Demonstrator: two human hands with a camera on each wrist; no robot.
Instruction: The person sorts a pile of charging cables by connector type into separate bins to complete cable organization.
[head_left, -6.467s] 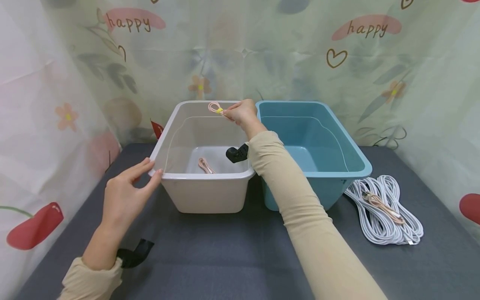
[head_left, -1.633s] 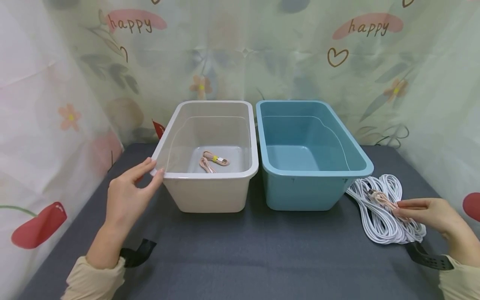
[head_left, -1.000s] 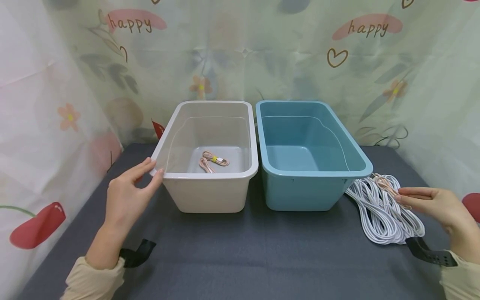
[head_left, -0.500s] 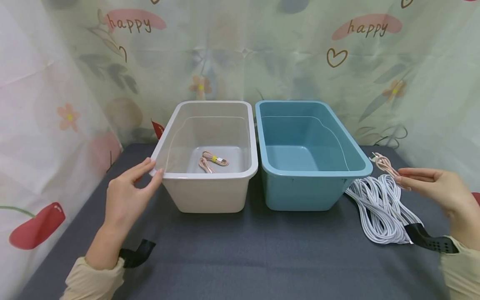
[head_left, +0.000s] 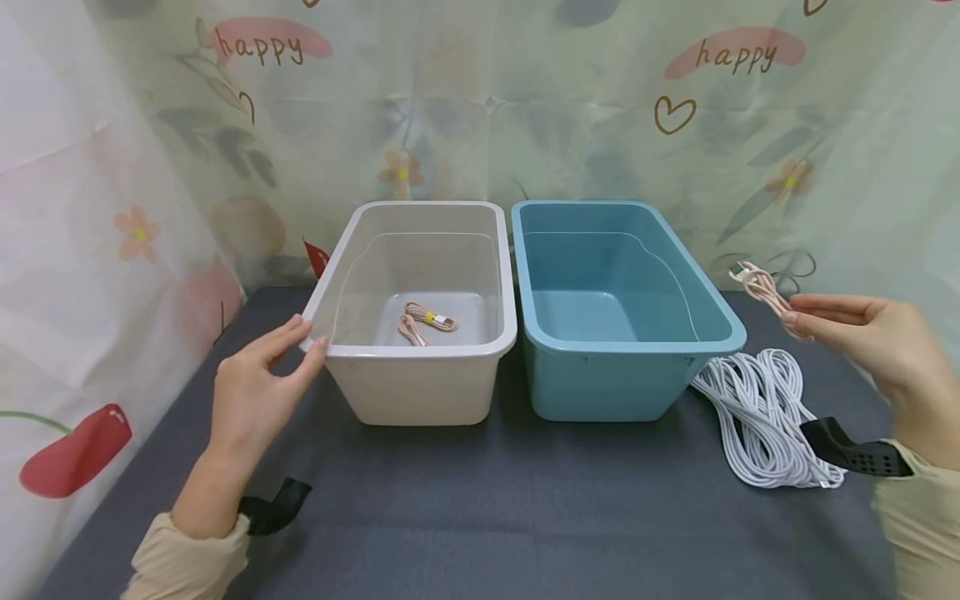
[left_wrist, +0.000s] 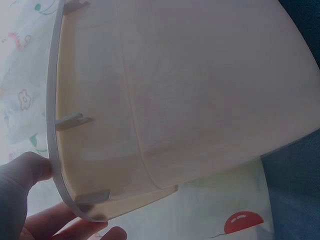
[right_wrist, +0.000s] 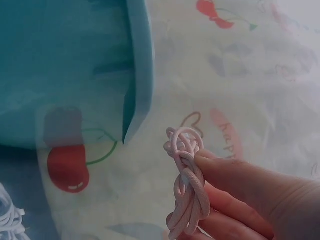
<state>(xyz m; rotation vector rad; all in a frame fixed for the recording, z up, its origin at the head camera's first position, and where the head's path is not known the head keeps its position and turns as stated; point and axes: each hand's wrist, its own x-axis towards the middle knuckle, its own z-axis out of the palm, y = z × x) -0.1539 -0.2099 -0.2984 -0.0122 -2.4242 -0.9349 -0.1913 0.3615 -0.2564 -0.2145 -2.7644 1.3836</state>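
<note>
At the right, my right hand [head_left: 888, 346] pinches a pink bundled cable [head_left: 760, 287] between thumb and fingers, held above the table and right of the blue bin [head_left: 633, 383]. In the right wrist view the cable's twisted loops [right_wrist: 189, 200] stick out past the thumb. My left hand [head_left: 251, 396] grips the near left corner of the off-white bin [head_left: 420, 387]. The left wrist view has the thumb and fingers around that bin's rim [left_wrist: 51, 120]. Inside the off-white bin lie two pink cables, one with a yellow tie [head_left: 431, 317] and one plainer [head_left: 412, 331].
A large coiled white cable [head_left: 768, 425] lies on the dark tablecloth [head_left: 525, 508], right of the blue bin. Both bins stand side by side near a patterned curtain [head_left: 465, 100]. Black straps [head_left: 855, 450] hang at both wrists.
Earlier, my right hand left the yellow-tied cable in the off-white bin. It then took another pink cable off the white coil and raised it. My left hand stayed on the rim.
</note>
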